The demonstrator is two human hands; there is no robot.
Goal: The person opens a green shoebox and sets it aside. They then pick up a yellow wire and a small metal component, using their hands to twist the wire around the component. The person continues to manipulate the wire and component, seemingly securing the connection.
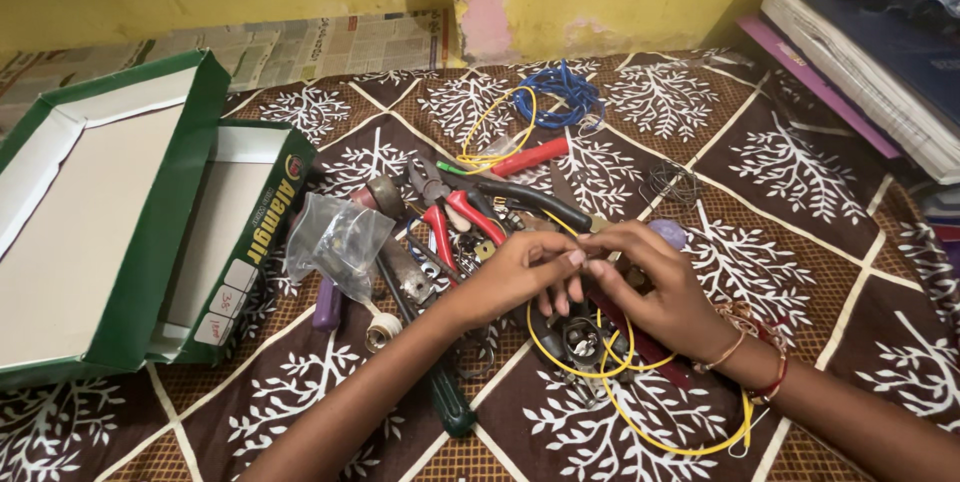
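My left hand (pixel 515 277) and my right hand (pixel 650 287) meet fingertip to fingertip over a pile of tools on a brown patterned cloth (pixel 800 202). Both pinch a thin yellow wire (pixel 640 412) that loops down toward me. Under the hands lie red-handled pliers (pixel 450 212), a black-handled tool (pixel 530 197) and a small metal part (pixel 580 342). What the fingertips grip besides the wire is hidden.
An open green and white cardboard box (pixel 150 232) and its lid stand at the left. A clear plastic bag (pixel 335 237), a coil of blue wire (pixel 565 92), a red-handled tool (pixel 530 155), a green screwdriver (pixel 445 397) and stacked books (pixel 870 62) lie around.
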